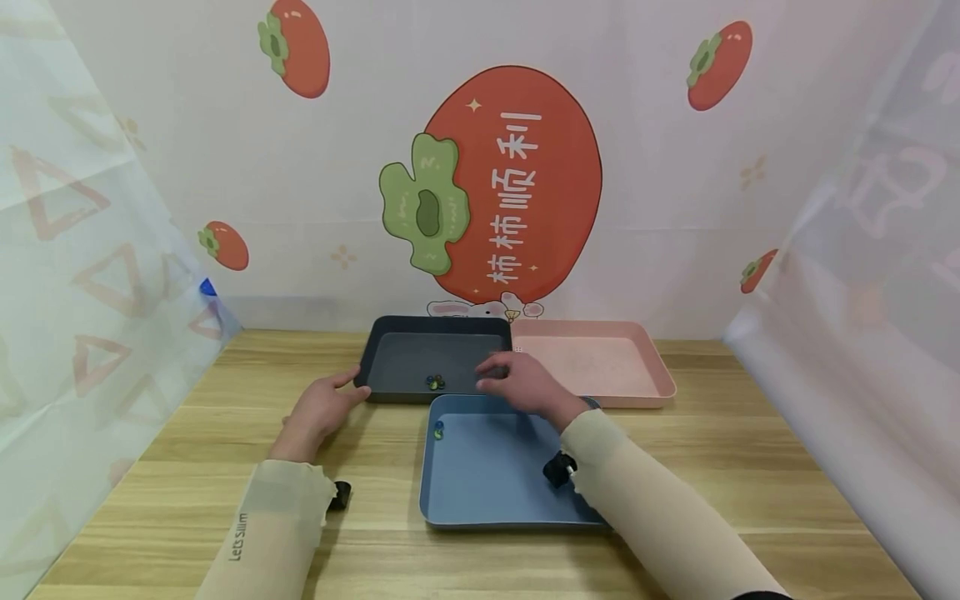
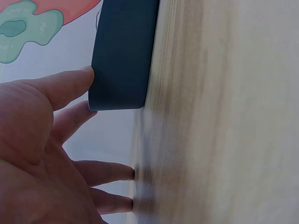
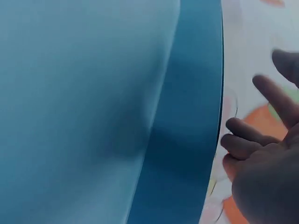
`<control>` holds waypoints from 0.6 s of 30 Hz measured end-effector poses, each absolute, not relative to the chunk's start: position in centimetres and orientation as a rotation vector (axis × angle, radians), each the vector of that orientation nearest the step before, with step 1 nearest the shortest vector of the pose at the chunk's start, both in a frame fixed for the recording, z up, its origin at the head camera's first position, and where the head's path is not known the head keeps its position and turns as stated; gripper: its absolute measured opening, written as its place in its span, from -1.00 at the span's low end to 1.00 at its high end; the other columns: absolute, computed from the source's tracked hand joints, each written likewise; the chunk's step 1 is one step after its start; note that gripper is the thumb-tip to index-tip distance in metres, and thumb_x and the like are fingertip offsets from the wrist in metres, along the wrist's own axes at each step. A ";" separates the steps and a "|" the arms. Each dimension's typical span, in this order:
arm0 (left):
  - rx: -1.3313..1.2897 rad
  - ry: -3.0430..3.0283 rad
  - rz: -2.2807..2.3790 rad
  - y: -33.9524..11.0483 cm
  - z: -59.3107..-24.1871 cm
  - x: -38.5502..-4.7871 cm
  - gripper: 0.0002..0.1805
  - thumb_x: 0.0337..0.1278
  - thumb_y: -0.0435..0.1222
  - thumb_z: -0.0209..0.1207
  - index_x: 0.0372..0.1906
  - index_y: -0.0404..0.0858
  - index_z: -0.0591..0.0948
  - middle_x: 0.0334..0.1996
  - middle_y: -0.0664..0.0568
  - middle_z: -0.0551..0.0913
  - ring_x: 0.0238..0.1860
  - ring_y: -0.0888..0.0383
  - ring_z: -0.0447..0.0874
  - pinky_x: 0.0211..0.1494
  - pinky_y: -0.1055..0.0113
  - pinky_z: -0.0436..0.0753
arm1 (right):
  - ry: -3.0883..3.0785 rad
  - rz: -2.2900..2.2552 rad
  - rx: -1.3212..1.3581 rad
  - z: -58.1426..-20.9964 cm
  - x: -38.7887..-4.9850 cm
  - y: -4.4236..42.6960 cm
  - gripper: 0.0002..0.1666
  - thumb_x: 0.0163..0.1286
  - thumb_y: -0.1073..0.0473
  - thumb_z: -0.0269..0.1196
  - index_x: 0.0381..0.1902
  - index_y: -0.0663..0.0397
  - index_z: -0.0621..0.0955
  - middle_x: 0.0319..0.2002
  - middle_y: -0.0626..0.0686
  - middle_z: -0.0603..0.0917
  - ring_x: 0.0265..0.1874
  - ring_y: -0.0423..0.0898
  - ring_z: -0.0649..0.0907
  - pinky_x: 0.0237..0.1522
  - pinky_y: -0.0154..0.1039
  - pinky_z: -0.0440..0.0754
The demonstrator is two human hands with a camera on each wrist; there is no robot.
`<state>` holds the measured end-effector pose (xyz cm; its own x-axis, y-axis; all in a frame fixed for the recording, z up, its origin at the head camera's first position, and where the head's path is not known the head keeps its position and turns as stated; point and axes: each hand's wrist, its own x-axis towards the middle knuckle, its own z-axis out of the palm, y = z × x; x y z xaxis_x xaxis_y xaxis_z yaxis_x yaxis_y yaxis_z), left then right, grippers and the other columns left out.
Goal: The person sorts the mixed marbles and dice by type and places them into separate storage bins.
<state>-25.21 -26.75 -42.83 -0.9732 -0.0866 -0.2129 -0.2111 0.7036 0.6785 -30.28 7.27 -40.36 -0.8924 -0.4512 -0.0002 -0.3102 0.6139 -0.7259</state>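
Note:
Thumb and index finger of my left hand [image 1: 324, 406] touch the front left corner of the black tray [image 1: 386, 360] from outside. In the left wrist view the fingers of this left hand [image 2: 37, 135] are fairly straight, and the black tray's wall [image 2: 124, 56] rises beside them. Several small dark and greenish marbles [image 1: 436, 382] lie near the black tray's front wall. My right hand [image 1: 528, 385] hovers over that tray's right end, thumb and fingers apart. Nothing shows between the fingers of the right hand [image 3: 264, 144] in the right wrist view.
A blue tray [image 1: 502, 492] stands in front, under my right forearm, with blue and green marbles [image 1: 438, 430] near its left wall. The pink tray [image 1: 592, 362] adjoins the black one on the right. A printed cloth [image 1: 637, 275] hangs behind the wooden table [image 1: 390, 558].

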 end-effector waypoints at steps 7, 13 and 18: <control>-0.245 2.741 1.123 -26.7 -43.0 -25.2 -0.26 0.39 0.16 0.07 0.57 0.08 0.20 0.53 -0.27 0.05 0.47 -0.44 -0.16 0.07 -0.70 -0.36 | 2.714 -0.715 -1.023 -40.8 -28.7 4.2 -0.70 0.37 0.11 0.35 0.05 -0.06 0.74 0.47 0.10 0.30 0.49 0.06 0.17 0.40 0.06 0.25; -0.241 2.740 1.125 -26.7 -42.8 -25.2 -0.26 0.40 0.16 0.06 0.57 0.08 0.19 0.53 -0.27 0.05 0.47 -0.44 -0.14 0.06 -0.70 -0.36 | 2.671 -0.457 -1.182 -41.3 -28.4 2.9 -0.70 0.39 0.14 0.34 0.06 -0.08 0.74 0.48 0.09 0.28 0.51 0.03 0.12 0.47 -0.03 0.06; -0.241 2.742 1.120 -26.8 -42.8 -25.3 -0.27 0.41 0.16 0.05 0.57 0.08 0.19 0.53 -0.27 0.05 0.47 -0.43 -0.14 0.07 -0.70 -0.35 | 2.643 -0.333 -1.287 -41.7 -28.4 2.4 -0.69 0.41 0.15 0.31 0.09 -0.10 0.73 0.47 0.14 0.30 0.51 0.07 0.10 0.49 -0.06 -0.07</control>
<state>-25.28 -26.75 -42.82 -0.9726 -0.0851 -0.2163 -0.2122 0.7048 0.6769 -28.35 2.39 -41.69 -0.6079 -0.7913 -0.0653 -0.7505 0.5995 -0.2782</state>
